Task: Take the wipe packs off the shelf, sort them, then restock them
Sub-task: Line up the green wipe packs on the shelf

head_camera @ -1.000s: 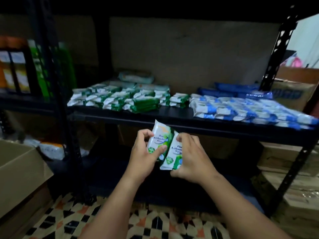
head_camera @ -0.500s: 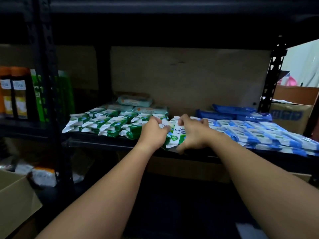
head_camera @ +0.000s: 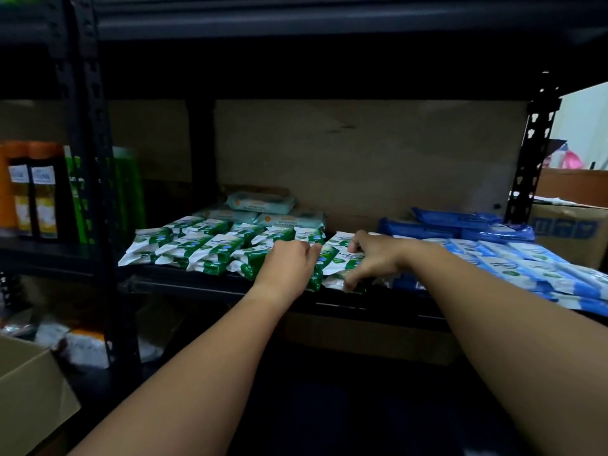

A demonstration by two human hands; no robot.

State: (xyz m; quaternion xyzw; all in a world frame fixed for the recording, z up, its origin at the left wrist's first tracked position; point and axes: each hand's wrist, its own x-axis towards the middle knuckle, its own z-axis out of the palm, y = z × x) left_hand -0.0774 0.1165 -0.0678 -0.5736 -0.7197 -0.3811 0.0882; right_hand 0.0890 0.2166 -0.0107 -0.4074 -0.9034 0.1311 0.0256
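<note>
Wipe packs are already sorted by colour on the black metal shelf (head_camera: 210,286), so by my reading the restocking is well along. Nearest the camera, both bare forearms reach in to the shelf's front edge. The left hand (head_camera: 287,264) rests on the right end of the green-and-white foil wipe packs (head_camera: 210,248), its fingers curled down over the top of a pack; whether they actually pinch it I cannot tell. The right hand (head_camera: 370,260) lies just beside it, thumb and fingers closed on the edges of the green-and-white pack at the front edge (head_camera: 339,258), which sits in the gap between the green rows and the blue-and-white foil wipe packs (head_camera: 526,268) on the right. That pack looks set down but not yet squared with its neighbours. Behind the green rows lie a few larger pale teal soft wipe packs (head_camera: 261,202), and behind the light blue rows some dark blue plastic packs (head_camera: 457,222). What seems left: letting go, straightening this last row, and fetching whatever packs remain out of view. An open brown cardboard box (head_camera: 29,390) stands at lower left; its contents are hidden.
</note>
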